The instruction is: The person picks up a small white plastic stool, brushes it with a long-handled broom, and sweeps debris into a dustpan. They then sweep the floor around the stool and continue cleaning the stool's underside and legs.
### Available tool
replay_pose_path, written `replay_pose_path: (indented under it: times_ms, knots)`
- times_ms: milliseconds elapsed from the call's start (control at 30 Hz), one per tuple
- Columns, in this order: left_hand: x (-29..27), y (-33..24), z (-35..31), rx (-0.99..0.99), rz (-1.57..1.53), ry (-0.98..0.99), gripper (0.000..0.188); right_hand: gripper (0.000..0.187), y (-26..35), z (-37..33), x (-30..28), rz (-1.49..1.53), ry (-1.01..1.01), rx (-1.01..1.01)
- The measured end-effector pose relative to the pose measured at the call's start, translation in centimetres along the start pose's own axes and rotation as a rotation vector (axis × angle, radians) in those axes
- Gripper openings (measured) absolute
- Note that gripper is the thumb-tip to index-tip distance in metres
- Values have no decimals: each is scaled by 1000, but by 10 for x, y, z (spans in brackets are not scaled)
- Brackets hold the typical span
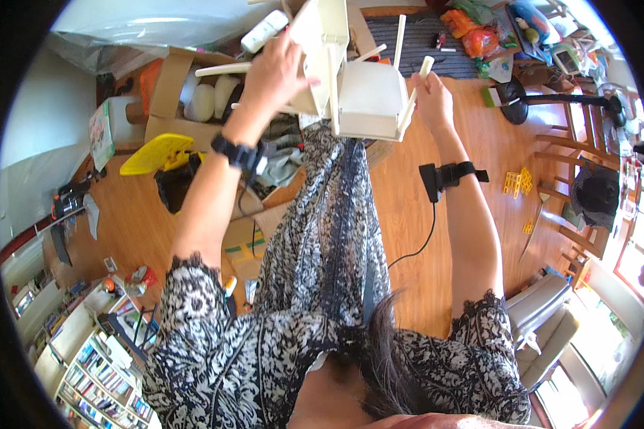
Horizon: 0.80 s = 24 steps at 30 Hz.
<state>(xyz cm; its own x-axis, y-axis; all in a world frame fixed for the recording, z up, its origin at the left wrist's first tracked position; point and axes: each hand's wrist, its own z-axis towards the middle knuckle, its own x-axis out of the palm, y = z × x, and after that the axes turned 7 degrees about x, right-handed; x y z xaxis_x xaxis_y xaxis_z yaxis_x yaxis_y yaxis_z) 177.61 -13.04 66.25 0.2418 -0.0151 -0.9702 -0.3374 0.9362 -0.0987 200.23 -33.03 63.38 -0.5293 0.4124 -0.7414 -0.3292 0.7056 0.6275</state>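
Observation:
A small white wooden stool (368, 96) lies upside down on my lap, its legs pointing up and outward. My left hand (277, 68) is closed around a white cylindrical tool (263, 31) held against a cream-white panel (322, 36) at the stool's left side. My right hand (431, 96) grips one white stool leg (421, 79) near its top. Both wrists carry black bands; a black cable hangs from the right one. My patterned black-and-white dress covers my knees below the stool.
Open cardboard boxes (168, 86) with white foam pieces sit to the left, beside a yellow plastic item (156, 152). Wooden chairs (572, 164) and a black lamp base (514, 100) stand to the right. A grey armchair (544, 322) is at lower right, a bookshelf (93, 372) at lower left.

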Motion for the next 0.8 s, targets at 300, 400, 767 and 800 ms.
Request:
replay_pose_path:
  times_ms: [300,400,767,800]
  knots:
    - [125,-84,22,194,-124,191,78,35,-23,79,-56,179,-109,-34]
    - [111,-99,16,164,-91,173,82,33,-28,71,-47,304,62,96]
    - [5,-120,-450,-688,-1152,441,82,35,14,-179,206,387,614,441]
    - [-2,-115,-485,-724,-1309,609,73,33,25,-207,232,338,530,481]
